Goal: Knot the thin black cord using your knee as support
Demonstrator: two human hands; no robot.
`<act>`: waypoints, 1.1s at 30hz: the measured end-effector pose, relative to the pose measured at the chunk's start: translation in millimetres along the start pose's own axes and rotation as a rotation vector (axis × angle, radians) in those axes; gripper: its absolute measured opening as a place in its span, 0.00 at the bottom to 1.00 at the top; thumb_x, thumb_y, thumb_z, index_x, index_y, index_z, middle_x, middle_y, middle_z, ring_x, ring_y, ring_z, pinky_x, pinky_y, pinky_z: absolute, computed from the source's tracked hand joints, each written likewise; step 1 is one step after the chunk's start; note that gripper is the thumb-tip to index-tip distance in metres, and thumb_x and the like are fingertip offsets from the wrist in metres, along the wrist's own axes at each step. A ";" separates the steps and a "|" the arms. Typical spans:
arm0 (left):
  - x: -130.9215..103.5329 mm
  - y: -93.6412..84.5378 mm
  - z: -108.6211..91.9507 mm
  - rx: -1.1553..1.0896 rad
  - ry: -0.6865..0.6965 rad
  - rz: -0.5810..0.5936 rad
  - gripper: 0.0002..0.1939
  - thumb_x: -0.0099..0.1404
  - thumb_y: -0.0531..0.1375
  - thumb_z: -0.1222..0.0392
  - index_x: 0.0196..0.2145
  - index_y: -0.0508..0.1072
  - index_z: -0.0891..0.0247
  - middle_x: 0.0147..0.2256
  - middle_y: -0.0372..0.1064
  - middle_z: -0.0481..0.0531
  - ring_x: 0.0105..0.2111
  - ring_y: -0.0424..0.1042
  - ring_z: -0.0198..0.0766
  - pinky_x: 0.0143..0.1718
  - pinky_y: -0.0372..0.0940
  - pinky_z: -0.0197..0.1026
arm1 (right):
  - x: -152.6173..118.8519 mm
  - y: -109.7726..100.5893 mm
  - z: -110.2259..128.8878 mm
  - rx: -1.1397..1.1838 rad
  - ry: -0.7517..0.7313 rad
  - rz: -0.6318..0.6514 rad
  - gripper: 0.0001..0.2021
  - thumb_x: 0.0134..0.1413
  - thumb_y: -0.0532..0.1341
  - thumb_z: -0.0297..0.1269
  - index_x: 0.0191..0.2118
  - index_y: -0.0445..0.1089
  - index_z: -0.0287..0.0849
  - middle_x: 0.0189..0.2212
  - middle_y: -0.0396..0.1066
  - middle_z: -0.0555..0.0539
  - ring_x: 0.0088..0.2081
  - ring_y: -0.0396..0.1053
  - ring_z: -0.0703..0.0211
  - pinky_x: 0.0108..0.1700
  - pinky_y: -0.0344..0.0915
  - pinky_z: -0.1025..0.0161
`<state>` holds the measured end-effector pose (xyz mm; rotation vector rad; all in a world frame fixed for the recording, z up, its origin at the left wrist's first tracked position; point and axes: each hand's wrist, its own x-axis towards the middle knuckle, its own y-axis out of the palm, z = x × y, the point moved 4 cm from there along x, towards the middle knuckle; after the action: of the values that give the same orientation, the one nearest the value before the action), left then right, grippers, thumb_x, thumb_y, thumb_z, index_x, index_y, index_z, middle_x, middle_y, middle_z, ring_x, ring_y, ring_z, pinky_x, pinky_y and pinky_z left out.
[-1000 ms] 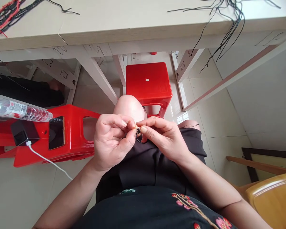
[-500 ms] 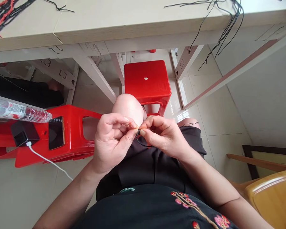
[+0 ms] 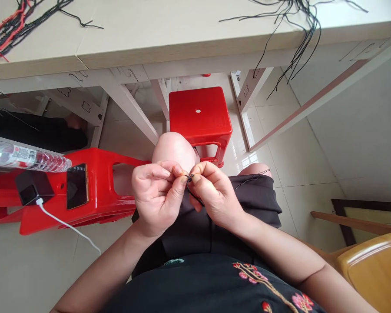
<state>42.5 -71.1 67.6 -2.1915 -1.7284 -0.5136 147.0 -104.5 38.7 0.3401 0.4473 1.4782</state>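
Note:
Above my lap, my left hand pinches a black braided cord between thumb and index finger. My right hand grips the same cord just to the right, thumb against the curled fingers. A small dark knot shows between the two sets of fingertips, and the braid curves down from it under my right hand. Thin loose strands stretch across my right thigh. Most of the braid's far end is hidden by my right hand.
A pale table spans the top, with red and black cords at left and loose black cords hanging over its edge. Red stools stand below; the left one bears a phone, a black box and a plastic bottle.
The right hand has turned a little, its fingers curling more around the braid. The knot between the fingertips shows more. The view has shifted slightly.

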 end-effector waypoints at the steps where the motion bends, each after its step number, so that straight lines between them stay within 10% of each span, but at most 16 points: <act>1: 0.6 -0.1 -0.1 -0.002 0.006 0.003 0.15 0.56 0.62 0.71 0.34 0.59 0.58 0.31 0.67 0.45 0.31 0.71 0.29 0.30 0.71 0.32 | 0.1 -0.1 -1.9 0.058 0.032 0.002 0.06 0.55 0.55 0.36 0.29 0.57 0.43 0.18 0.57 0.58 0.16 0.55 0.73 0.17 0.57 0.73; 33: 6.8 -8.0 1.2 0.120 0.137 0.056 0.18 0.54 0.60 0.78 0.35 0.59 0.59 0.31 0.68 0.45 0.29 0.72 0.28 0.28 0.71 0.31 | 8.5 -5.5 -2.0 0.249 0.217 0.052 0.07 0.46 0.67 0.36 0.30 0.71 0.38 0.25 0.72 0.51 0.24 0.68 0.70 0.25 0.72 0.71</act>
<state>36.2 -62.8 69.8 -2.0650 -1.5807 -0.5188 151.2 -96.5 33.7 0.3922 0.8056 1.5193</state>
